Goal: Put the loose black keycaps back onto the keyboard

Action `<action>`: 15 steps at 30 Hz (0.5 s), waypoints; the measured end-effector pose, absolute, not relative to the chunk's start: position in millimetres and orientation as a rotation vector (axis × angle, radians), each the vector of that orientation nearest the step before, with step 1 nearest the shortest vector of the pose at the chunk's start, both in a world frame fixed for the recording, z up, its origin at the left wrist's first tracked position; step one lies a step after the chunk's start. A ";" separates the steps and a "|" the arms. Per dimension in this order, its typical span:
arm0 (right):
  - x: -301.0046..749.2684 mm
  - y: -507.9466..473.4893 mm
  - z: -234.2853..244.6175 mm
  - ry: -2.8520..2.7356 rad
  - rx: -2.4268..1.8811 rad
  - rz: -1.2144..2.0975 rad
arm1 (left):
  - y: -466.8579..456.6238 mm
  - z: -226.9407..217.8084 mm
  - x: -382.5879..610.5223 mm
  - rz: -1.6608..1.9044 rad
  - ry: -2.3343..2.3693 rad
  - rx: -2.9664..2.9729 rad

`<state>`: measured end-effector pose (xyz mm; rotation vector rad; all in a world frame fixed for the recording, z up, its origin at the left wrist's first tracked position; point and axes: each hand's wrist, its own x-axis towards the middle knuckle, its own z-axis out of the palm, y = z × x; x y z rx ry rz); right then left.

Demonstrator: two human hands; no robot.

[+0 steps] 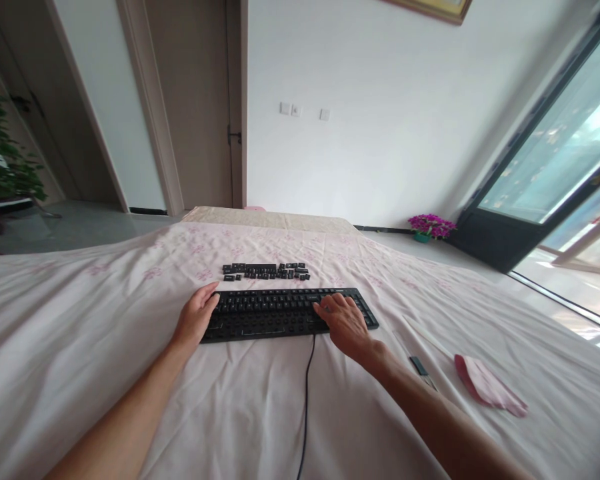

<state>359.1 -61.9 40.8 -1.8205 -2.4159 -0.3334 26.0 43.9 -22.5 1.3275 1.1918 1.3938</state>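
A black keyboard (275,312) lies on a bed covered by a pale pink flowered sheet (105,333). My left hand (196,319) grips the keyboard's left end, thumb on top. My right hand (344,323) rests on the keys at the right part of the board, fingers curled down onto them. Several loose black keycaps (266,271) lie in rows on the sheet just beyond the keyboard. The keyboard's black cable (306,400) runs toward me between my forearms.
A small dark tool (421,368) and a pink cloth (487,387) lie on the sheet to my right. Beyond the bed stand a door (195,100), a green plant (0,160), a pot of purple flowers (430,227) and a glass sliding door (555,153).
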 end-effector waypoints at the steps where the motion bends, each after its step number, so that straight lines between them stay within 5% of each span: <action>1: 361.7 -61.2 40.4 -2.396 -1.812 -0.304 | 43.9 -22.9 26.0 1.395 1.192 1.332; 11: 426.7 -48.8 17.0 -1.640 -2.119 -0.274 | 44.3 -27.4 24.4 1.398 1.172 1.356; 15: 448.5 -44.2 0.5 -1.558 -2.151 0.009 | 40.0 -21.7 26.2 1.392 1.234 1.405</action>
